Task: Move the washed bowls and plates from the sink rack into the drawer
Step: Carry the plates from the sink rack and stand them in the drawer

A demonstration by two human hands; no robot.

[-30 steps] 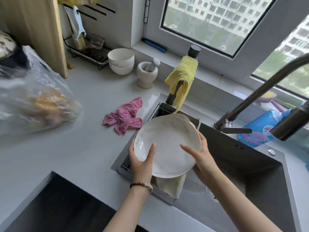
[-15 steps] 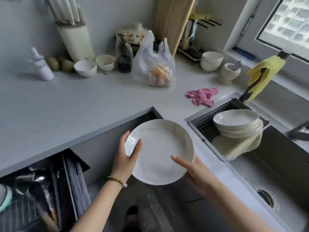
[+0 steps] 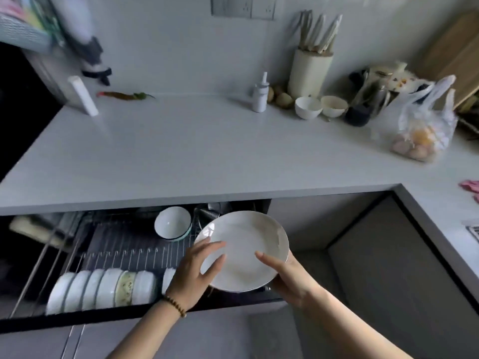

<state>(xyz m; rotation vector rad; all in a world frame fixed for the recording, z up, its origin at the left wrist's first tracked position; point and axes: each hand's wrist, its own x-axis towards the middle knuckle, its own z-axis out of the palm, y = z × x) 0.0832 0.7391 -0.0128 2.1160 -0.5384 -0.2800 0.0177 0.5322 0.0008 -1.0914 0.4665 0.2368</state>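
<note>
White and glossy, the plate (image 3: 243, 252) sits in the air between both hands, above the right end of the open drawer (image 3: 124, 318) and just below the edge of the countertop (image 3: 181, 156). The left hand (image 3: 193, 275) grasps the plate's left rim, with two digits lying on its upper face, and a bead bracelet (image 3: 175, 305) circles that wrist. The right hand (image 3: 287, 278) grasps the lower right rim, thumb laid across the face; its other fingers are hidden beneath the plate. The plate's face is turned up towards the camera, slightly tilted, and whether its underside touches anything below cannot be told. Inside the drawer a wire rack (image 3: 124, 247) runs across the floor. A blue-rimmed bowl (image 3: 173, 225) stands upright at the back of it, just beside the plate's upper left rim. Along the front a row of bowls (image 3: 103, 288) stands on edge, packed close together, reaching to the left hand. On the countertop, well apart from the plate, stand a white bottle (image 3: 260, 97), a pale knife holder (image 3: 309, 73) and two small bowls (image 3: 308, 107) side by side. A clear plastic bag (image 3: 417, 130) of round produce sits further right. A red chilli (image 3: 124, 95) lies near the back wall on the left, and a bit of pink cloth (image 3: 471, 186) shows at the right edge.
</note>
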